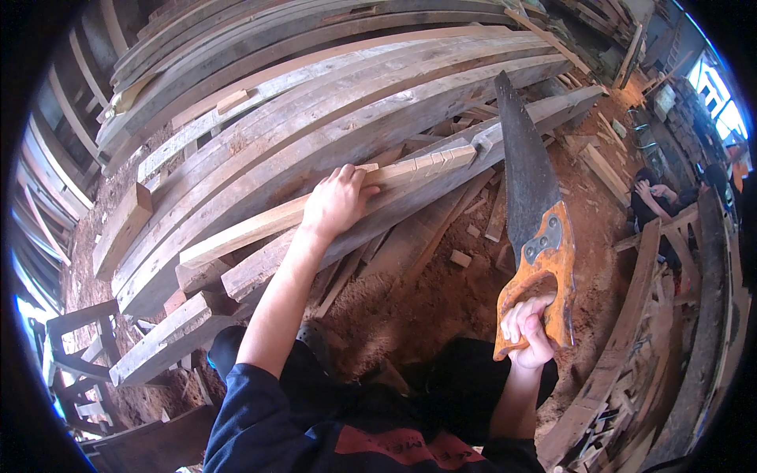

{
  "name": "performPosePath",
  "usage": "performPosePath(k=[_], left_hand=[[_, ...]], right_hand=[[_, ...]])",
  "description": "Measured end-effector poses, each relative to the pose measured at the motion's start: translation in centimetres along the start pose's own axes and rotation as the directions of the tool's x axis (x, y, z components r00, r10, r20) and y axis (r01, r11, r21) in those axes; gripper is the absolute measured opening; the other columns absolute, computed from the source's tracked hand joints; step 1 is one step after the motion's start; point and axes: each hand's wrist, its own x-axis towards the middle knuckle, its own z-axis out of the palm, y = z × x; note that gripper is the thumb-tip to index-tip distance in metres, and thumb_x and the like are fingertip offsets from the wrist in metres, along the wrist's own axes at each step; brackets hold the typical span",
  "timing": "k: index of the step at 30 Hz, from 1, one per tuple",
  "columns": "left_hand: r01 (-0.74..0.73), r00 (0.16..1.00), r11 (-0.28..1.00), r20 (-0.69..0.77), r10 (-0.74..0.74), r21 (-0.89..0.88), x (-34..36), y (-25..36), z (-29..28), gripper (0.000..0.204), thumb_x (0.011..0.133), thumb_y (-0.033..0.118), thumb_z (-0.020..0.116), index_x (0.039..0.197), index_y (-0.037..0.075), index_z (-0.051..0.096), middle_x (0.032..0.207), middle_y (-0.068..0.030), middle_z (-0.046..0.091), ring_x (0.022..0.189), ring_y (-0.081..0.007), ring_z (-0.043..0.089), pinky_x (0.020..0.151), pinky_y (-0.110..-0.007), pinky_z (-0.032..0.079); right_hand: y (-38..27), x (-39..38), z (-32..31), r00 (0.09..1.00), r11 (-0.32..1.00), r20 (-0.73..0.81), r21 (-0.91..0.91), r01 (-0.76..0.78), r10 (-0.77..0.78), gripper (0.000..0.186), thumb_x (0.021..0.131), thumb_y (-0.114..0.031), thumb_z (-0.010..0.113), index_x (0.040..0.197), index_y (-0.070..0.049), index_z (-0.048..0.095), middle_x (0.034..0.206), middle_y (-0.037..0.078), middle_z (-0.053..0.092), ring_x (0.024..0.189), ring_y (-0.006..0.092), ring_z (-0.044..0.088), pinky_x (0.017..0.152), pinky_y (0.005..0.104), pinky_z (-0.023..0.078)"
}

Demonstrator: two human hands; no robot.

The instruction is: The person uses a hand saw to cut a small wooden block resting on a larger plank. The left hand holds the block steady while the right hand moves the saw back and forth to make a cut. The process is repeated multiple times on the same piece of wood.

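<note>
One notched wood strip [402, 173] | left hand [337, 203] curled over it | right hand [530, 331] closed round saw [530, 169], right of strip | seemingly steadying; cutting calls for lowering saw onto strip

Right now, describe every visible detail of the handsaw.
The handsaw has a broad, dark grey, metal-looking blade that tapers to its tip, and a worn, orange, closed-loop handle that looks wooden, with round metal fasteners. It points away from the person, to the right of the notched wooden strip. The right hand grips it, fingers through the loop. The blade crosses in front of a grey beam; contact there cannot be told, and its teeth are too small to make out.
</note>
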Motion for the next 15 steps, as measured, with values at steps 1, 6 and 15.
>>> performPosePath(k=[1, 6, 15], left_hand=[[-0.016, 1.000, 1.000, -0.002, 0.016, 0.007, 0.1, -0.3, 0.2, 0.035, 0.088, 0.034, 0.065, 0.101, 0.001, 0.061, 0.099, -0.0153, 0.062, 0.094, -0.0332, 0.063, 0.081, -0.043, 0.053], [-0.065, 0.998, 0.998, -0.010, 0.065, 0.011, -0.3, -0.2, 0.8, 0.033, 0.089, 0.032, 0.064, 0.098, 0.001, 0.061, 0.098, -0.0152, 0.062, 0.096, -0.0317, 0.063, 0.081, -0.042, 0.052], [-0.022, 1.000, 1.000, 0.009, 0.022, 0.015, -0.2, 0.5, 0.5, 0.031, 0.088, 0.029, 0.064, 0.100, 0.000, 0.061, 0.096, -0.0156, 0.061, 0.095, -0.0325, 0.063, 0.080, -0.042, 0.052]], right_hand=[[0.0, 0.0, -0.1, 1.000, 1.000, 0.027, -0.024, 0.006, -0.005, 0.016, 0.091, -0.009, 0.058, 0.088, -0.006, 0.043, 0.063, 0.002, 0.045, 0.052, 0.0125, 0.047, 0.049, 0.0262, 0.041], [0.2, 0.0, -0.4, 0.996, 0.998, 0.090, -0.065, 0.005, 0.001, 0.017, 0.095, -0.014, 0.056, 0.093, -0.006, 0.041, 0.065, 0.002, 0.041, 0.052, 0.0122, 0.045, 0.049, 0.0254, 0.039], [0.4, 0.4, 0.4, 0.995, 0.998, 0.096, -0.059, -0.014, 0.019, 0.018, 0.094, -0.014, 0.057, 0.093, -0.007, 0.041, 0.066, 0.001, 0.042, 0.052, 0.0121, 0.045, 0.050, 0.0261, 0.040]])
